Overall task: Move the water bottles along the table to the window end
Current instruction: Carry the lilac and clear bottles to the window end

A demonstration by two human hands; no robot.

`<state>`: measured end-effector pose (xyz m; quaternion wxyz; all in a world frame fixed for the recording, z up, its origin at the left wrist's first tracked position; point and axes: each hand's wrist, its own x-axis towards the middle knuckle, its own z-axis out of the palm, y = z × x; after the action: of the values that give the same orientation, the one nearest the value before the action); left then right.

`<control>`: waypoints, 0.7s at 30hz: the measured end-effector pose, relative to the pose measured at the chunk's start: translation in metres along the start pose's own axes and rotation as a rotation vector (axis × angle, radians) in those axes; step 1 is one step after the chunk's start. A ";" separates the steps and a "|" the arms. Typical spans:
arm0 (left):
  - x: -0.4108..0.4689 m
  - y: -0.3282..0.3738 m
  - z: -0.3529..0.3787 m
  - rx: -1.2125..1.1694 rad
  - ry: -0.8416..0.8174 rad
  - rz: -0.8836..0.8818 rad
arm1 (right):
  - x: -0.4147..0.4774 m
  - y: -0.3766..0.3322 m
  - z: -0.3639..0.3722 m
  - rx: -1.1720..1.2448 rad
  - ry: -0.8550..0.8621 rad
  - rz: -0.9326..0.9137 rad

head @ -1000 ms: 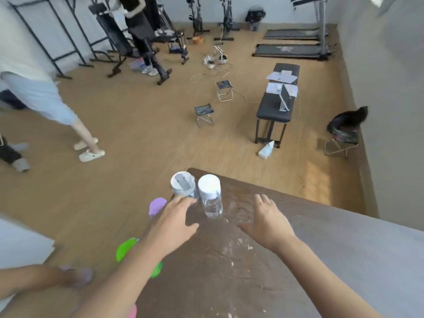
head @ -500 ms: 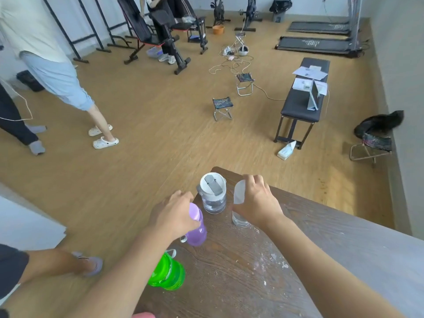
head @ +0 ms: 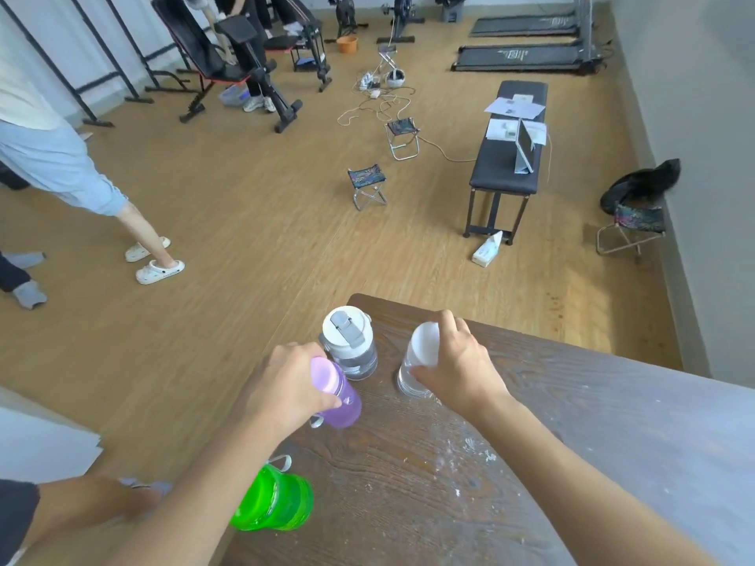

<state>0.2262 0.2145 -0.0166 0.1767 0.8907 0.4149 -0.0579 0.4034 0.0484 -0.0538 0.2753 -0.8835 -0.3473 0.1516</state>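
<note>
Several bottles stand near the far left corner of a dark wooden table (head: 551, 402). My left hand (head: 282, 390) is wrapped around a purple bottle (head: 337, 396) by its upper part. My right hand (head: 457, 367) grips a clear bottle with a white cap (head: 418, 353). Between them, at the table's corner, stands a clear bottle with a white and grey flip lid (head: 349, 343), touched by neither hand. A green bottle (head: 275, 502) stands at the left table edge, closer to me, below my left forearm.
Beyond the table lies a wooden gym floor with two small folding stools (head: 367, 185), a black bench (head: 506, 157) carrying papers and a tablet, and a tissue box (head: 488, 249). People stand at the left (head: 81, 177). A grey wall runs along the right.
A second ago both hands were reaching with nothing in them. Now my left hand holds the purple bottle and my right hand holds the white-capped clear bottle. The view has tilted and come closer.
</note>
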 end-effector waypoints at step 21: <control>-0.068 0.387 0.107 -0.002 -0.185 0.600 | -0.241 0.244 -0.207 0.207 0.413 0.522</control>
<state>0.4801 -0.1029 0.0039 0.2237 0.9642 0.1157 -0.0833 0.4561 -0.3467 -0.0141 0.3796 -0.9221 -0.0295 0.0694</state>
